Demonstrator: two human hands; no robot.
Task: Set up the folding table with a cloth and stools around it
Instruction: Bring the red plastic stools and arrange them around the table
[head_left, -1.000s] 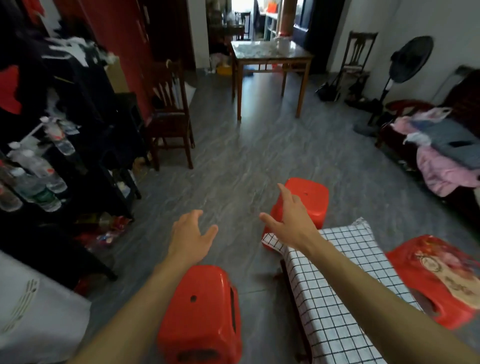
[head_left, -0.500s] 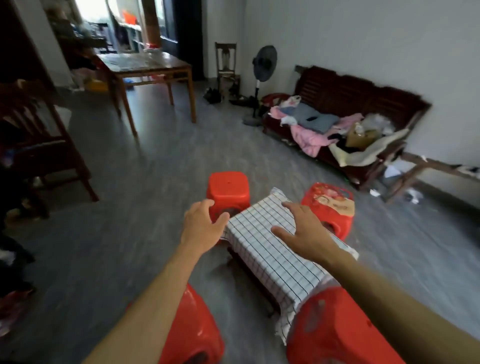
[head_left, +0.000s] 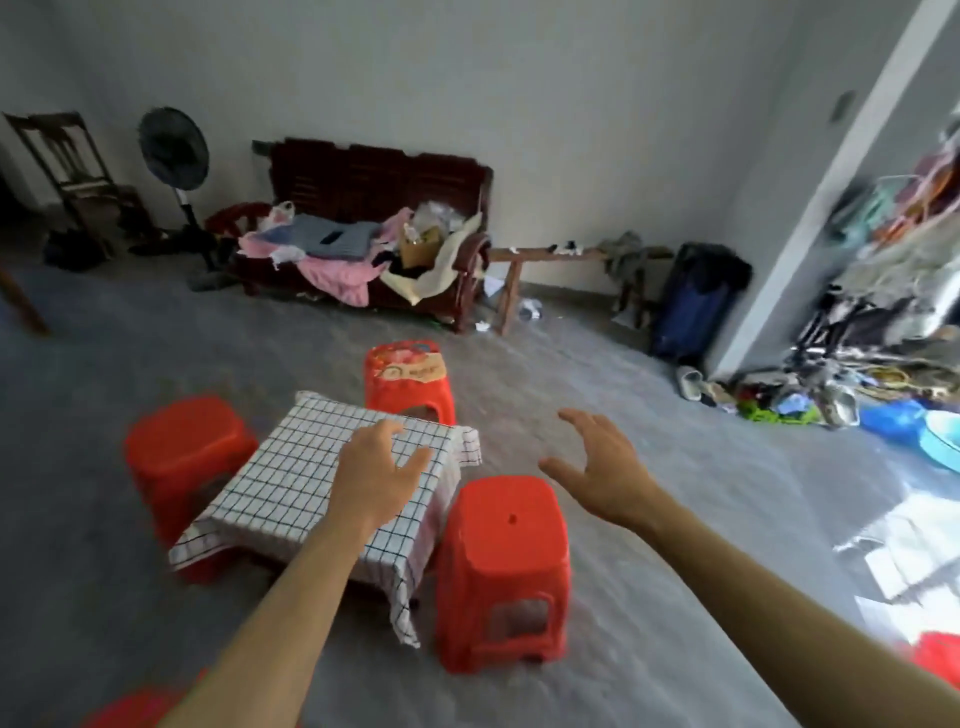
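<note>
Fingers of my left hand (head_left: 375, 470) are spread loose above the checked cloth (head_left: 291, 488), gripping nothing; my right hand (head_left: 602, 467) hangs open too, fingers apart, over bare grey floor (head_left: 675, 597) beyond the nearest red stool (head_left: 501, 566). That cloth drapes the low table completely — its legs are hidden. Two more stools flank the table: a plain one (head_left: 187, 447) on its left, a patterned-top one (head_left: 408, 376) behind it. Past the table, a dark wooden sofa (head_left: 379, 176) against the wall holds heaped clothes and a box (head_left: 418, 249) — contents too blurred to make out.
</note>
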